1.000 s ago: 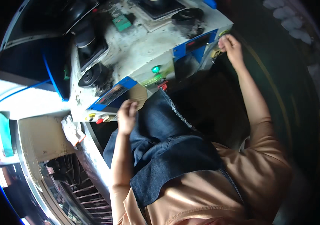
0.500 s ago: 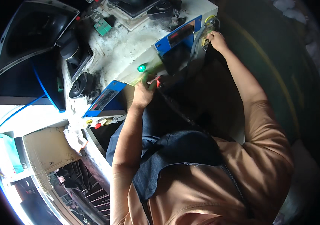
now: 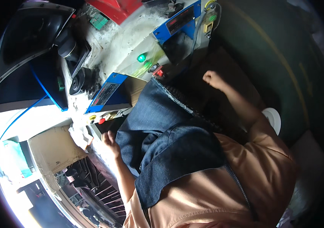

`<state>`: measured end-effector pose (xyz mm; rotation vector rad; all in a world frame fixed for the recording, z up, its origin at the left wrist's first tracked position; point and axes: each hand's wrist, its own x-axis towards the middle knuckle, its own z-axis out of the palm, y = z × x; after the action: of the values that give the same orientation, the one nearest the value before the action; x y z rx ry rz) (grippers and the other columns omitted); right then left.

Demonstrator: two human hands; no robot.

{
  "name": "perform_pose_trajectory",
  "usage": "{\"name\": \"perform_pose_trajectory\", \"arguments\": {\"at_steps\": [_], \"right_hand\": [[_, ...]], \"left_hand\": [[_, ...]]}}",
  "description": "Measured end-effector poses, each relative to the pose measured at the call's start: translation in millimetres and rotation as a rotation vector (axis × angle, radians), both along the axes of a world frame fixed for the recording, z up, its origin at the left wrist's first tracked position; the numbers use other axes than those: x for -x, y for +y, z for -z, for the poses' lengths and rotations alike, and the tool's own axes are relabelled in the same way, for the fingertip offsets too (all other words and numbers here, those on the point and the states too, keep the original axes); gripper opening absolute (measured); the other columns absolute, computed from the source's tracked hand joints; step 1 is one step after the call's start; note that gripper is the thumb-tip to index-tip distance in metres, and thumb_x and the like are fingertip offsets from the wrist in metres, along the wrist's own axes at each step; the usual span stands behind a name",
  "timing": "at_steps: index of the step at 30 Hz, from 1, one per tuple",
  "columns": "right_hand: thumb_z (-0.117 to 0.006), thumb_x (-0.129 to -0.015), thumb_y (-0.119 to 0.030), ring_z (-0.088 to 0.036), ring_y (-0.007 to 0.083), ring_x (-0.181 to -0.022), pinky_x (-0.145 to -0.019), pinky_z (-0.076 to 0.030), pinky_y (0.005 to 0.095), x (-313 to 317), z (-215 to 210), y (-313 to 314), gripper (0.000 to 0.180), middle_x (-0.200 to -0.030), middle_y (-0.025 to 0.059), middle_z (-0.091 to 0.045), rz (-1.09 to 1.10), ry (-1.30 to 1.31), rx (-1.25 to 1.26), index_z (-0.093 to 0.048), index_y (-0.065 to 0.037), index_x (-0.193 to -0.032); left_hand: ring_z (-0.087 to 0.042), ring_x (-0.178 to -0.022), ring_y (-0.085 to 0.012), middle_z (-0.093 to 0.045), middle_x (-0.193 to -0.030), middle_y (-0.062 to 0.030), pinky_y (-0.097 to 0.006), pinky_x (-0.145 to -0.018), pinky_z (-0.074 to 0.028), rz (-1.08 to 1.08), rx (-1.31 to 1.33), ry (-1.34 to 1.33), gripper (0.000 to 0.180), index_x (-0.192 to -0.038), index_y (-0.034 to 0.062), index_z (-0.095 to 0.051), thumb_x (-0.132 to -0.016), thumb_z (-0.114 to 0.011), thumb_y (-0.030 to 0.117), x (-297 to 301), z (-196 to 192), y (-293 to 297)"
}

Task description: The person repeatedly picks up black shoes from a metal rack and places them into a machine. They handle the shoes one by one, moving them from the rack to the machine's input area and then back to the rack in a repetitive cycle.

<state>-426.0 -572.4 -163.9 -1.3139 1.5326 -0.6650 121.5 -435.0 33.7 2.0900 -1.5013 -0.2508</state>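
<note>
A dark blue denim cloth [image 3: 158, 117] hangs from the front of a worn white machine [image 3: 124, 41] down over my lap. My left hand [image 3: 110, 141] is curled at the cloth's left edge, just below a blue control panel [image 3: 107, 93] and beside a white rag [image 3: 80, 135]. My right hand [image 3: 212, 78] is a closed fist held above the dark, shadowed part of the cloth at the right. Nothing shows in that fist. A stitched seam [image 3: 177, 100] runs diagonally between my two hands.
A lit green button [image 3: 142, 58] and a red button [image 3: 159, 72] sit on the machine front. A second blue panel [image 3: 179, 21] is above them, with black rollers [image 3: 79, 79] and a blue hose [image 3: 40, 89] at left. A white disc [image 3: 273, 117] lies at right.
My right hand has drawn back from the machine's right corner toward me. My left hand has dropped from the machine front to the cloth's lower left edge. The view has shifted down.
</note>
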Motion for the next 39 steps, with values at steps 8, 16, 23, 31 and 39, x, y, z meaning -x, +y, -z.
{"name": "perform_pose_trajectory", "arguments": {"at_steps": [8, 16, 23, 31, 39], "right_hand": [[-0.068, -0.088, -0.023, -0.070, 0.0307, -0.092, -0.080, -0.054, 0.0396, -87, -59, 21, 0.021, -0.095, 0.0149, -0.072, -0.198, 0.128, 0.143, -0.070, -0.005, -0.100], [-0.068, -0.087, -0.009, -0.063, 0.0256, -0.068, -0.063, -0.049, 0.0364, -190, -180, 12, 0.011, -0.075, 0.0111, -0.061, -0.409, -0.226, 0.711, -0.059, -0.003, -0.083], [-0.070, -0.086, -0.017, -0.062, 0.0258, -0.063, -0.059, -0.050, 0.0356, -242, -197, 29, 0.016, -0.072, 0.0075, -0.062, -0.533, -0.003, 0.879, -0.063, -0.006, -0.079], [-0.063, -0.097, -0.014, -0.053, 0.0074, -0.074, -0.068, -0.044, 0.0226, -306, -355, -88, 0.013, -0.085, 0.0004, -0.062, -0.472, -0.366, 0.984, -0.064, -0.003, -0.103], [-0.081, -0.070, -0.058, -0.043, 0.0366, -0.136, -0.098, -0.051, 0.0464, -432, -372, -291, 0.108, -0.150, 0.0252, -0.038, -0.328, 0.384, 0.589, -0.029, -0.015, -0.154]], "left_hand": [[-0.058, -0.077, -0.0421, -0.060, -0.082, -0.0242, -0.050, -0.070, -0.044, -0.373, -0.046, -0.317, 0.035, -0.085, -0.0045, -0.062, -0.096, -0.056, 0.028, -96, 40, 114], [-0.058, -0.084, -0.0418, -0.060, -0.088, -0.0219, -0.053, -0.074, -0.046, -0.603, -0.063, -0.524, 0.031, -0.087, -0.0010, -0.063, -0.092, -0.062, 0.030, -106, 76, 144], [-0.058, -0.081, -0.0403, -0.060, -0.086, -0.0201, -0.053, -0.072, -0.047, -0.601, -0.005, -0.504, 0.029, -0.084, 0.0008, -0.061, -0.090, -0.064, 0.029, -98, 68, 140], [-0.057, -0.092, -0.0371, -0.060, -0.094, -0.0171, -0.049, -0.079, -0.047, -0.653, -0.061, -0.471, 0.026, -0.089, 0.0015, -0.063, -0.091, -0.062, 0.028, -89, 58, 146], [-0.055, -0.097, -0.0346, -0.060, -0.096, -0.0158, -0.048, -0.088, -0.042, -0.683, -0.075, -0.273, 0.023, -0.085, 0.0021, -0.064, -0.089, -0.062, 0.025, -83, 42, 134]]}}
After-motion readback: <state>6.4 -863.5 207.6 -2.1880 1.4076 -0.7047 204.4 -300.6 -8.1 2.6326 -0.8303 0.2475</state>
